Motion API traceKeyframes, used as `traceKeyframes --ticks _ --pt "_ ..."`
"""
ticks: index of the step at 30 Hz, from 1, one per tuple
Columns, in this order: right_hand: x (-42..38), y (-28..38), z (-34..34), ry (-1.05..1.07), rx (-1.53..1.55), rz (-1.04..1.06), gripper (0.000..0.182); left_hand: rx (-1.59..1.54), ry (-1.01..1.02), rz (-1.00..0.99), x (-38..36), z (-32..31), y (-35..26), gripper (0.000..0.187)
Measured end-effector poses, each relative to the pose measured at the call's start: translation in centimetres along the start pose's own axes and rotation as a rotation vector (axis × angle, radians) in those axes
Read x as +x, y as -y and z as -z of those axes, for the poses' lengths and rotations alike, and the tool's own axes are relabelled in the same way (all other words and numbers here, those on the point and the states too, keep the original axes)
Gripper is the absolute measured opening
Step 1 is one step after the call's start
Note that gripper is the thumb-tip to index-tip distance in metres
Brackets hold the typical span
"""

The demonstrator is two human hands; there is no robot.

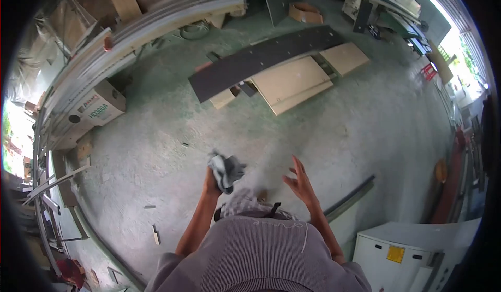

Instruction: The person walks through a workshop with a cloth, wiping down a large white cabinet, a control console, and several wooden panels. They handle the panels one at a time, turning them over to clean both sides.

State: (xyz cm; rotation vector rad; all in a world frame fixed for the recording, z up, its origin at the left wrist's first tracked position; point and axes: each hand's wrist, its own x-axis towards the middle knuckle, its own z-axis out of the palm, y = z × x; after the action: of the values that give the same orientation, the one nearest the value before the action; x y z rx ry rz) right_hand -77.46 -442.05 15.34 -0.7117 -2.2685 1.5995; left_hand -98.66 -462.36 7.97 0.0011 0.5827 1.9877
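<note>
In front of my body, my left hand (212,182) is closed around a bunched pair of grey and black work gloves (227,171). Finger-like ends of the gloves stick out to the right. My right hand (300,183) is held in the air to the right of the gloves, apart from them, with its fingers spread and nothing in it. Below both hands are my patterned lower garment and striped shirt (261,245).
A long dark board (261,57) and light wooden panels (292,80) lie on the floor ahead. A cardboard box (99,109) stands left beneath stacked long boards (156,20). A white cabinet (386,255) is at lower right, near a dark bar (349,198).
</note>
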Motion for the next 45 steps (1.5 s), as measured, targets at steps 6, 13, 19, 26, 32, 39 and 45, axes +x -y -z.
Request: traceKeyframes --ticks 6,13,19,26,32,39,45 --pt "10.5 1.7 -0.7 -0.045 0.419 -0.079 0.071 0.539 -0.125 0.199 14.3 -8.7 6.2 0.038" --pt "20.9 0.0 6.1 -0.268 0.36 -0.34 0.049 0.601 0.072 0.415 27.2 -15.3 4.4 0.047" --pt "28.9 -1.0 11.2 -0.459 0.434 -0.447 0.043 0.827 0.226 0.715 38.0 -20.0 0.0 0.052" --pt "26.0 -8.4 19.4 -1.04 0.5 -0.523 0.026 0.983 0.172 0.694 49.3 -17.1 -2.5 0.046" --pt "24.0 -9.7 24.2 -1.275 0.444 -0.49 0.026 1.023 0.052 0.669 55.7 -18.5 0.3 0.033" --pt "29.1 -16.3 33.2 -1.216 0.515 -0.524 0.03 1.065 0.07 0.694 64.4 -18.7 9.1 0.033" --pt "34.2 -20.8 47.0 -1.195 0.461 -0.447 0.03 1.275 -0.307 0.633 73.4 -2.7 14.1 0.017"
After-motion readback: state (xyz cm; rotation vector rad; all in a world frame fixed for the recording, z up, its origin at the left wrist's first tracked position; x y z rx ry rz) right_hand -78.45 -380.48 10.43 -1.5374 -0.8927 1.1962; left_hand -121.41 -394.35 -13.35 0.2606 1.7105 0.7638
